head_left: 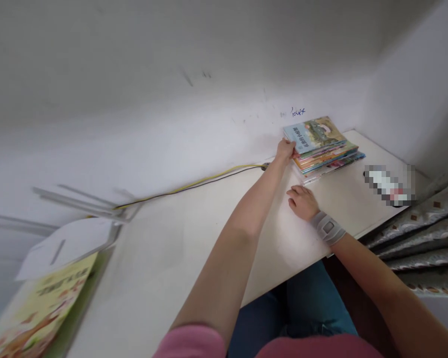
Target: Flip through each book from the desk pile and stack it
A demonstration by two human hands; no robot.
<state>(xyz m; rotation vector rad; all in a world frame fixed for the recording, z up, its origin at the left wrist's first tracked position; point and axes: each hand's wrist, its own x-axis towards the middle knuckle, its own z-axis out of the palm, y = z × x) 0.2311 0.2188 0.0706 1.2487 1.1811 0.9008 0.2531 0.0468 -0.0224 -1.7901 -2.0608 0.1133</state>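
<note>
A stack of thin picture books (326, 158) lies on the white table beside the wall. On top of it is a picture book (315, 134) with a blue and yellow-brown cover. My left hand (286, 149) reaches out to this book's near left corner, its fingers closed around the edge. Just in front of the stack, my right hand (302, 201) rests low over the tabletop, its fingers a little bent and apart, with nothing in it. A grey wristband (328, 227) wraps the right wrist.
The white table (164, 253) runs along the wall. A yellow and a black cable (194, 186) follow its back edge. At the left stand a yellow book (52, 308) and a metal rack (78, 201). A pixelated object (388, 185) lies at right, near a patterned curtain (429, 238).
</note>
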